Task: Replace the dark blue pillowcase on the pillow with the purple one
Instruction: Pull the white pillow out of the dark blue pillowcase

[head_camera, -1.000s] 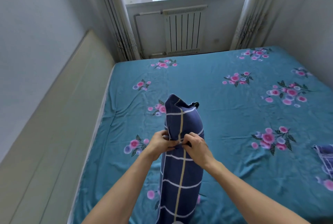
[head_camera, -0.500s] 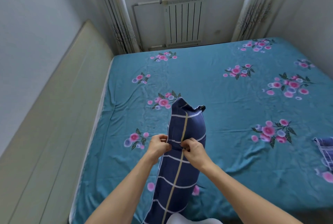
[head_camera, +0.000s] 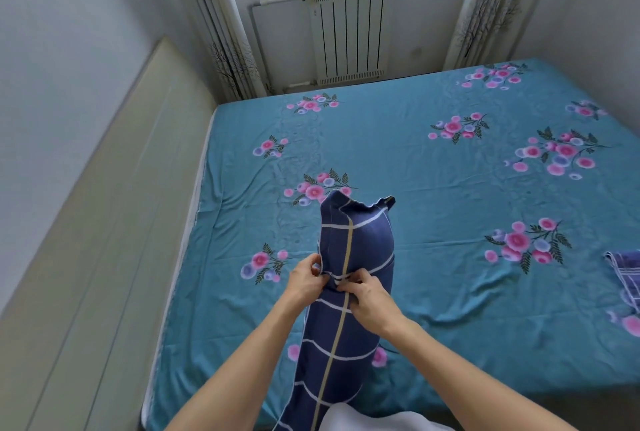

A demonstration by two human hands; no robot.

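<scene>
A pillow in a dark blue pillowcase [head_camera: 356, 243] with white and tan check lines stands on end over the near edge of the bed. My left hand [head_camera: 306, 280] pinches the fabric on its left edge about halfway up. My right hand [head_camera: 369, 295] pinches the case just beside it, at the tan stripe. The fingertips of both hands almost meet. At the bed's right edge lies a folded purple pillowcase [head_camera: 625, 266], partly cut off by the frame.
The bed [head_camera: 433, 188] carries a teal sheet with pink flowers. A beige headboard panel [head_camera: 114, 222] runs along the left wall. A white radiator [head_camera: 349, 35] and curtains stand beyond the bed's far end. White cloth [head_camera: 363, 420] shows at the bottom edge.
The view has tipped down and the pillow leans a little more to the right. Both hands keep pinching the same spot on the case.
</scene>
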